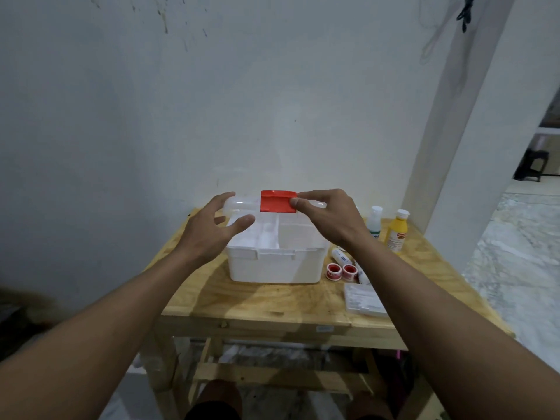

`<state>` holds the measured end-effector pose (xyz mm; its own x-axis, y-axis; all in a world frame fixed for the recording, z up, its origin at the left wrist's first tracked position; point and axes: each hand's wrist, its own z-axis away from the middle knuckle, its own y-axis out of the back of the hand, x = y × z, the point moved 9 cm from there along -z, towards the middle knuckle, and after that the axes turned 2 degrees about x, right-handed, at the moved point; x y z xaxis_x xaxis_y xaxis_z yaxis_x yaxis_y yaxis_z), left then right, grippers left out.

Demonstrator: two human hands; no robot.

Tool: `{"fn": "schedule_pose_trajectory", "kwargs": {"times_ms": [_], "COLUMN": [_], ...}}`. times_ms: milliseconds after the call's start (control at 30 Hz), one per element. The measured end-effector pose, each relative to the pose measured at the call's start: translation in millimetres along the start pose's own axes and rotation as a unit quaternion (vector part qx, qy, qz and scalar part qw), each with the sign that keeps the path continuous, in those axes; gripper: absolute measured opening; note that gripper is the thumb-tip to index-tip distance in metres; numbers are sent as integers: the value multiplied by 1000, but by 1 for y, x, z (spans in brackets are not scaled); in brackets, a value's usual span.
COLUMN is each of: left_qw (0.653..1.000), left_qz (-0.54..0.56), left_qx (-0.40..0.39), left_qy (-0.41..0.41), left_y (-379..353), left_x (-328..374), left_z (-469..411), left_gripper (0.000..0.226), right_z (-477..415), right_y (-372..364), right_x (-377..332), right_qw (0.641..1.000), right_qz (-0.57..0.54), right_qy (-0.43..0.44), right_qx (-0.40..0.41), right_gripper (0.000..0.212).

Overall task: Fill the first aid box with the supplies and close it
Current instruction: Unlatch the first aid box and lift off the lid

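A white first aid box (274, 265) stands on the wooden table (242, 295), its clear lid (242, 204) with a red latch (278, 202) raised at the back. My right hand (327, 218) pinches the lid's front edge beside the red latch. My left hand (212, 228) hovers with spread fingers at the lid's left end, just touching or near it. Inside the box a white divided tray (272, 234) shows. To the right lie two red tape rolls (341, 271), a white tube (341, 256), a clear flat packet (362, 298), a clear bottle (375, 221) and a yellow bottle (397, 231).
The table stands against a white wall (242, 101). A white pillar (472, 116) rises at the right, with tiled floor (515, 268) beyond. My knees (218, 401) show under the table's front edge.
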<state>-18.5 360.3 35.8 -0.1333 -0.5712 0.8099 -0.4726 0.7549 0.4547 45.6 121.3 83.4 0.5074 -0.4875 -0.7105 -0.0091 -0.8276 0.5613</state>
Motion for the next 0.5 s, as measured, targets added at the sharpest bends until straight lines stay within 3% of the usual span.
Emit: {"fn": "schedule_pose_trajectory", "kwargs": {"times_ms": [267, 500], "left_qw": [999, 994], "left_qz": [36, 98], "left_qx": [18, 24], "left_qy": [7, 37], "left_y": [15, 8], "left_x": [6, 16], "left_z": [-31, -50], "left_gripper": [74, 33], "right_z": [-23, -18], "right_y": [4, -3], "right_x": [0, 18], "right_qw": [999, 992], "right_qz": [-34, -103], "right_qy": [-28, -76], "right_qx": [-11, 6], "right_gripper": [64, 78]}}
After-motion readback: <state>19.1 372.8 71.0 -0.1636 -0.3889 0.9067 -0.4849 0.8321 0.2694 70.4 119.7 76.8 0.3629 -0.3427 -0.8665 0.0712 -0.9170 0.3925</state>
